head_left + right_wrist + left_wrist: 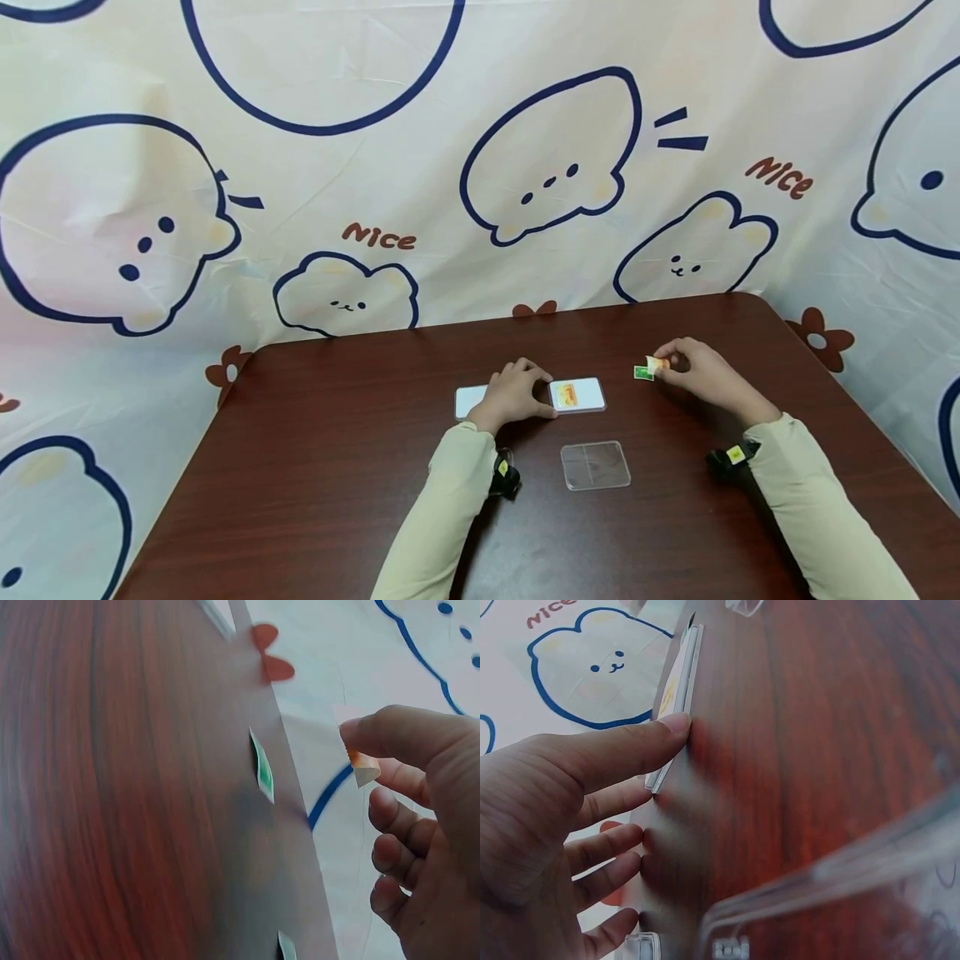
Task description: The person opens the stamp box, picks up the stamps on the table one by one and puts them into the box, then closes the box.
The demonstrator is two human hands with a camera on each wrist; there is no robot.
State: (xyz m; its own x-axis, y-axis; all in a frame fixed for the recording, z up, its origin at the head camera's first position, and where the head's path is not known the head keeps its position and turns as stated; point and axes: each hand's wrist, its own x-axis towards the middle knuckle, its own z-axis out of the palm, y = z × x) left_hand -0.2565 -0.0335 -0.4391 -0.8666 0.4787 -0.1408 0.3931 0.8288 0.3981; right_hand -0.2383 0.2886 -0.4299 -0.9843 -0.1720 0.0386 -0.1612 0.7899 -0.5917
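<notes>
My left hand (516, 393) holds a flat clear plastic case (592, 396) with a white inside, thumb and index finger at its left end. On the white lies an orange-yellow stamp (567, 395). A second white case (467, 402) lies partly hidden behind the left hand. Between thumb and index finger, my right hand (693, 371) pinches a small orange-and-cream stamp (364, 769) with a toothed edge, raised over the table. Below it, a green stamp (642, 373) lies on the table; in the right wrist view this green stamp (262, 772) curls slightly.
A clear plastic lid (596, 465) lies on the brown table (315, 500), nearer to me than the cases. At the bottom of the right wrist view is another small green piece (286, 946). A patterned cloth (420, 183) hangs behind the table.
</notes>
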